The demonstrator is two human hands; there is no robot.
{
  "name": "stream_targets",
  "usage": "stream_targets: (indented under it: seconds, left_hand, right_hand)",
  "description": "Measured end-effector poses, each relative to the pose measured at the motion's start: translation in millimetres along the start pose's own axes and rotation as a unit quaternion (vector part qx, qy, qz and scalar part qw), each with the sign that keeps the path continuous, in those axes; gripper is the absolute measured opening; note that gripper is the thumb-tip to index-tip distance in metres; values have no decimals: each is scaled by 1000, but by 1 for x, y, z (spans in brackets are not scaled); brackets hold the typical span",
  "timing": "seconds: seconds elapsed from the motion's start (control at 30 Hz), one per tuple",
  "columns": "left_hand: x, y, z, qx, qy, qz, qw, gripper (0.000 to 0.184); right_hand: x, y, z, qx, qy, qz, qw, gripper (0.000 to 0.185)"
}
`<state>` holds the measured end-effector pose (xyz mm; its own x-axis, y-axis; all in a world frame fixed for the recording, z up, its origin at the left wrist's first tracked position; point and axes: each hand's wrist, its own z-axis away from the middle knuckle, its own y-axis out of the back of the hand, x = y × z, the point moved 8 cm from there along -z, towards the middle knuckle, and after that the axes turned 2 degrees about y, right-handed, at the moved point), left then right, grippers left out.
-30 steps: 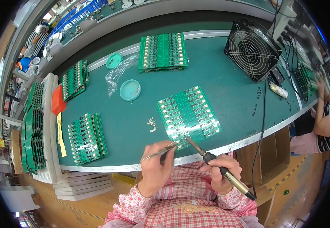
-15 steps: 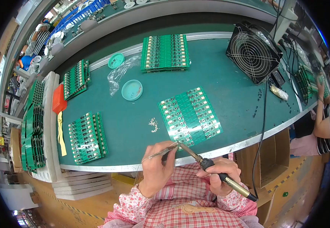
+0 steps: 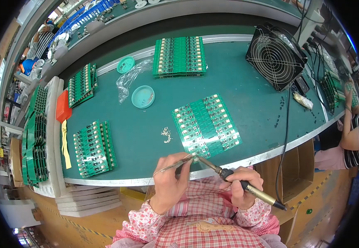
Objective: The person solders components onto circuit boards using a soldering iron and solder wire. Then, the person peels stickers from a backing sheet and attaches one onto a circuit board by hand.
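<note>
My left hand [image 3: 171, 182] pinches a pair of metal tweezers [image 3: 172, 166] whose tips meet the lower left corner of a green circuit board panel [image 3: 206, 127]. Wrapped round the handle of a soldering iron [image 3: 254, 191] is my right hand [image 3: 243, 186]. The iron's tip points up and left to the same corner, close beside the tweezer tips. Whether tip and board touch is too small to tell. Left of the panel lies a small pile of tiny pale parts [image 3: 166, 135].
Stacked panels stand at the back [image 3: 179, 57] and left [image 3: 93, 149]. Two round green dishes [image 3: 143, 97], crumpled plastic film, a red box [image 3: 63, 106] and a black fan [image 3: 275, 57] are on the table. A cable hangs right of my right hand. A person's arm [image 3: 348, 128] shows at far right.
The iron's tip has moved left and down to the tweezer tips since the first frame. My right hand has shifted slightly; my left hand stays nearly in place.
</note>
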<state>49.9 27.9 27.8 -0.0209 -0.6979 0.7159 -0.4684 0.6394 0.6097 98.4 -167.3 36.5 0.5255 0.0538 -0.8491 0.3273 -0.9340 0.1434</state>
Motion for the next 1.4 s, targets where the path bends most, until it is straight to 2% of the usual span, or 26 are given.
stream_targets:
  seconds: [0.13, 0.37, 0.47, 0.7, 1.0, 1.3, 1.4]
  left_hand:
    - [-1, 0, 0, -1, 3, 0, 1000, 20]
    - [0, 0, 0, 2, -2, -1, 1000, 20]
    - [0, 0, 0, 1, -2, -2, 1000, 20]
    - [-1, 0, 0, 4, 1, 1, 1000, 19]
    - [-1, 0, 0, 2, -1, 4, 1000, 20]
    - [-1, 0, 0, 3, 1, 5, 1000, 19]
    - [-2, 0, 1, 4, 7, 7, 1000, 19]
  right_hand:
    - [13, 2, 5, 13, -62, 12, 998, 6]
    - [25, -4, 9, 9, -93, 1, 996, 5]
    - [23, -5, 7, -3, -79, 7, 997, 5]
    - [11, -9, 3, -35, 75, 13, 997, 7]
    - [11, -8, 6, -29, 75, 22, 997, 7]
    - [4, 6, 8, 26, 49, 36, 998, 11]
    - [0, 5, 6, 29, 66, 55, 996, 13]
